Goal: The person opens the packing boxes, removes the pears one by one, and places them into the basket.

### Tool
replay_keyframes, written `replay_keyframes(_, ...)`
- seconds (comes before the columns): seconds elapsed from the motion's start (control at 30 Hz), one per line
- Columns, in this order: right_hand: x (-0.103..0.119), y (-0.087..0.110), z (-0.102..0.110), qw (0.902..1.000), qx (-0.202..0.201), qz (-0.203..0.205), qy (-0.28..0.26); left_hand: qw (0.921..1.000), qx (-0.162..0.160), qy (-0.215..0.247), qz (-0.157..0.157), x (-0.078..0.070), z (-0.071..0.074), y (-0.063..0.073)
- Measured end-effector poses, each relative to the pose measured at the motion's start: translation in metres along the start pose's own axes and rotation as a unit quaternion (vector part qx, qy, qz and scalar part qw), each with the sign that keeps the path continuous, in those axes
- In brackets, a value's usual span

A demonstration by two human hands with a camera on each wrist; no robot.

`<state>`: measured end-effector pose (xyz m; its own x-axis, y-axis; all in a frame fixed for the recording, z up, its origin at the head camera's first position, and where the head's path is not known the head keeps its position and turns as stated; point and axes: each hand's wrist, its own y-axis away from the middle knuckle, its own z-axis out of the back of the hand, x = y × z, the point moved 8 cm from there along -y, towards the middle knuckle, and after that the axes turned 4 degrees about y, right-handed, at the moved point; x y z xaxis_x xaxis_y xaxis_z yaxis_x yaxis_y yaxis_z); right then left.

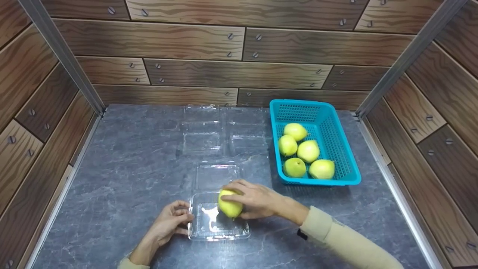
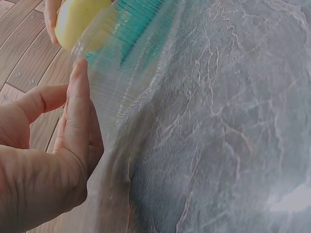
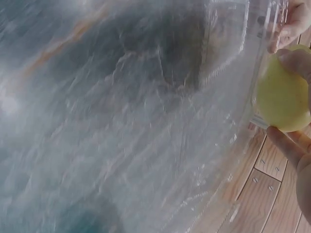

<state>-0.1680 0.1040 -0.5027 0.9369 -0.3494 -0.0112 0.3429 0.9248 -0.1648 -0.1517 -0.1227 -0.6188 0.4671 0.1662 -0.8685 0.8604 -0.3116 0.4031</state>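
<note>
My right hand (image 1: 257, 200) grips a yellow-green pear (image 1: 229, 205), its fingers over the top and side. That pear is above the right part of a clear plastic clamshell container (image 1: 219, 236), whose lid (image 1: 217, 176) lies folded back on the far side. At the container's left rim, my left hand (image 1: 171, 222) pinches the edge between thumb and fingers. The left wrist view shows the left hand (image 2: 73, 126) against the clear wall, with the held pear (image 2: 80, 22) beyond. In the right wrist view, thumb and fingers of the right hand (image 3: 299, 145) wrap the pear (image 3: 282, 92).
A blue-green plastic basket (image 1: 349, 164) with several pears (image 1: 308, 151) stands at the right. More clear plastic containers (image 1: 201, 142) lie towards the back of the grey marbled table (image 1: 123, 179). Wood-patterned walls (image 1: 194, 73) enclose the back and sides.
</note>
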Motion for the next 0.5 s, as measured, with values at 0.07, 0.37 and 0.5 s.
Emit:
replay_keyframes(0.07, -0.003, 0.004, 0.004, 1.0, -0.001, 0.001, 0.009, 1.0, -0.002, -0.001, 0.001, 0.0, 0.0, 0.0)
replay_keyframes(0.37, -0.021, 0.026, 0.026, 0.9992, 0.015, -0.022, 0.031, 1.0, 0.005, 0.005, -0.001, 0.001, 0.001, 0.0)
replay_keyframes(0.5, -0.03, 0.033, 0.037, 0.9983, 0.024, -0.035, 0.039, 0.9999, 0.006, 0.008, 0.0, 0.001, 0.001, 0.0)
